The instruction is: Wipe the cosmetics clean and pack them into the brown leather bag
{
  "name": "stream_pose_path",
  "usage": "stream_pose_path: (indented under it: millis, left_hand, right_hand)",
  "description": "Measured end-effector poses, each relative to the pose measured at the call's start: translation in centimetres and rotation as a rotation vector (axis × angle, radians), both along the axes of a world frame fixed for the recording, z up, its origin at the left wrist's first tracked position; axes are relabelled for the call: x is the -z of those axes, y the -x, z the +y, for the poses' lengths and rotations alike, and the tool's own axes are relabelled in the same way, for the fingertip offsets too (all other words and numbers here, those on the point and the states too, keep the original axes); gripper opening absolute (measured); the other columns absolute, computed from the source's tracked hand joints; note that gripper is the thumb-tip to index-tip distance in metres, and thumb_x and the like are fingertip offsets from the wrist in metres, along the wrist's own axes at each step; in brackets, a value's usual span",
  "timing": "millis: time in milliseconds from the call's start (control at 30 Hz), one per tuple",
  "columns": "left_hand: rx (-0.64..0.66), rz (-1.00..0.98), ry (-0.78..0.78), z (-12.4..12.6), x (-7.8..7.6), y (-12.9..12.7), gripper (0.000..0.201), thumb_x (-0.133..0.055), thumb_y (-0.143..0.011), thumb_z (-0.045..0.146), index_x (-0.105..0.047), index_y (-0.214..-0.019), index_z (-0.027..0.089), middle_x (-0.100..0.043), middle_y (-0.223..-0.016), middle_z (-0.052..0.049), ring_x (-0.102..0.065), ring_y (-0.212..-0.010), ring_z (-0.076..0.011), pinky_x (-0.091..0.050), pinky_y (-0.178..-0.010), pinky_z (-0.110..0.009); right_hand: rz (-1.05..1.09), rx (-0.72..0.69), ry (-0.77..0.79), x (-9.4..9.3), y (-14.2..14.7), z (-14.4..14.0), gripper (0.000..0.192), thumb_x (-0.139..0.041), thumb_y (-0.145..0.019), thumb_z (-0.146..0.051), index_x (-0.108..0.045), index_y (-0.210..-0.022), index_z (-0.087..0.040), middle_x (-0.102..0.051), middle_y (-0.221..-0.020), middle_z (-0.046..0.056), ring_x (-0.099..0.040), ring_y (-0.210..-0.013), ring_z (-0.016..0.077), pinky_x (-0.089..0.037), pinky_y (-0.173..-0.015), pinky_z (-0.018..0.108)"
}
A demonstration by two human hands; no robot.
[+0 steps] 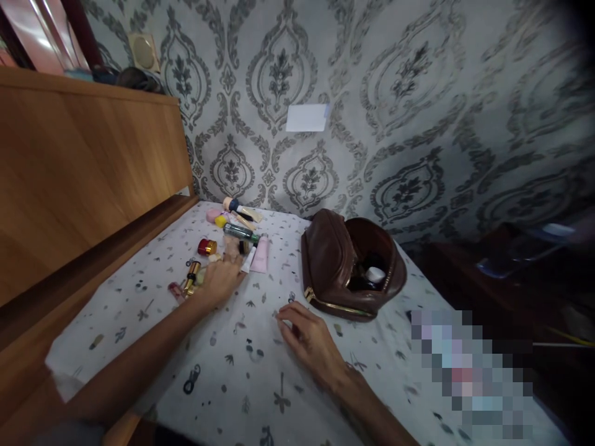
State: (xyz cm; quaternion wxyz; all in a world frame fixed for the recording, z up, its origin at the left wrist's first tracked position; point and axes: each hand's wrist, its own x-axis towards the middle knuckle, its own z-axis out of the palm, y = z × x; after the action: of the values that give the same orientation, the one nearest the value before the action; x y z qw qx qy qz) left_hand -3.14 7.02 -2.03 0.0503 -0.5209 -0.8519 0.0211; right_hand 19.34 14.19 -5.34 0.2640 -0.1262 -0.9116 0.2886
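Several cosmetics (261, 255) at left hand (222, 280), gap, right hand (310, 339) near bag (328, 263) edge

Item: left hand (222, 280), bare, slim forearm uncovered. Item: right hand (309, 341), bare, slender-fingered, wrist and forearm uncovered. Item: greyish cloth (69, 432), lower left, blurred.

Printed white cloth (253, 390) under scattered cosmetics (240, 232) and a brown bag (328, 254)

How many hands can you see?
2. The left hand is among the little cosmetics, near the white tube. The right hand is over the patterned cloth, beside the brown bag.
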Motion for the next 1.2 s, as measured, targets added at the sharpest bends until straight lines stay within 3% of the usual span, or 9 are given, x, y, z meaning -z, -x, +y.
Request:
stream_pose_path:
  millis: [133, 300, 500, 633, 733, 967, 1067, 1200]
  left_hand:
    - [-0.005, -0.001, -0.008, 0.1, 0.0, -0.1, 0.038, -0.043, -0.097, 0.030, -0.055, -0.125, 0.008, -0.067, -0.111, -0.024, -0.069, -0.094, -0.0336, -0.051, -0.077, -0.041]
    - [0.000, 0.002, -0.038, 0.7, -0.8, 0.7, 0.040, -0.040, -0.098, 0.037, -0.062, -0.113, 0.007, -0.069, -0.105, -0.023, -0.068, -0.096, -0.0367, -0.050, -0.078, -0.043]
    - [0.025, -0.006, -0.085, 4.3, -1.6, 3.2, 0.036, -0.044, -0.094, 0.026, -0.057, -0.124, 0.011, -0.059, -0.123, -0.022, -0.064, -0.105, -0.0331, -0.049, -0.084, -0.041]
    - [0.071, -0.061, -0.066, 7.0, -1.2, 4.5, 0.029, -0.053, -0.088, 0.018, -0.064, -0.115, 0.016, -0.055, -0.129, -0.019, -0.061, -0.111, -0.0314, -0.048, -0.089, -0.040]
    - [0.085, -0.127, -0.061, 8.2, -0.9, 5.3, 0.027, -0.058, -0.082, 0.013, -0.067, -0.107, 0.014, -0.060, -0.123, -0.019, -0.061, -0.112, -0.0322, -0.046, -0.093, -0.041]
    - [0.202, -0.386, -0.228, 7.0, -1.5, 7.3, 0.040, -0.067, -0.074, 0.023, -0.063, -0.114, 0.020, -0.066, -0.121, -0.008, -0.060, -0.112, -0.0270, -0.047, -0.093, -0.034]
    - [0.301, -0.537, -0.300, 5.2, -1.5, 6.2, 0.042, -0.067, -0.076, 0.030, -0.060, -0.116, 0.018, -0.067, -0.118, -0.005, -0.062, -0.106, -0.0223, -0.049, -0.091, -0.029]
    - [0.387, -0.856, -0.392, 2.7, -0.3, 1.7, 0.043, -0.066, -0.079, 0.039, -0.059, -0.115, 0.017, -0.068, -0.112, -0.004, -0.063, -0.103, -0.0223, -0.049, -0.090, -0.030]
  right_hand:
    - [-0.018, -0.026, 0.085, 0.3, 1.6, -0.5, 0.021, -0.048, -0.088, -0.015, -0.068, -0.089, -0.018, -0.067, -0.088, 0.007, -0.060, -0.063, 0.0139, -0.049, -0.059, 0.026]
    - [0.044, 0.001, 0.183, 1.4, 3.0, -1.0, 0.020, -0.049, -0.088, -0.020, -0.069, -0.084, -0.017, -0.066, -0.082, 0.006, -0.058, -0.062, 0.0139, -0.046, -0.059, 0.026]
    - [0.101, 0.093, 0.320, 2.7, 3.1, -1.4, 0.020, -0.052, -0.087, -0.024, -0.067, -0.076, -0.018, -0.065, -0.075, 0.005, -0.059, -0.066, 0.0161, -0.045, -0.060, 0.026]
    - [0.118, 0.108, 0.341, 2.7, 3.0, -1.2, 0.023, -0.051, -0.088, -0.028, -0.067, -0.074, -0.018, -0.065, -0.073, 0.004, -0.059, -0.066, 0.0167, -0.045, -0.060, 0.027]
    - [0.123, 0.116, 0.336, 2.8, 3.0, -1.2, 0.021, -0.051, -0.086, -0.026, -0.067, -0.074, -0.018, -0.064, -0.071, 0.004, -0.058, -0.065, 0.0162, -0.044, -0.059, 0.027]
    - [0.143, 0.103, 0.351, 3.0, 2.9, -1.1, 0.020, -0.053, -0.086, -0.024, -0.068, -0.075, -0.018, -0.064, -0.071, 0.003, -0.056, -0.062, 0.0140, -0.044, -0.059, 0.026]
    - [0.156, 0.122, 0.446, 3.4, 3.0, -1.0, 0.021, -0.054, -0.088, -0.030, -0.070, -0.092, -0.018, -0.065, -0.077, 0.003, -0.054, -0.058, 0.0124, -0.046, -0.056, 0.025]
    - [0.214, 0.143, 0.740, 3.7, 3.1, -0.9, 0.054, -0.057, -0.087, -0.042, -0.050, -0.137, -0.021, -0.063, -0.121, 0.012, -0.064, -0.074, 0.0155, -0.053, -0.057, 0.028]
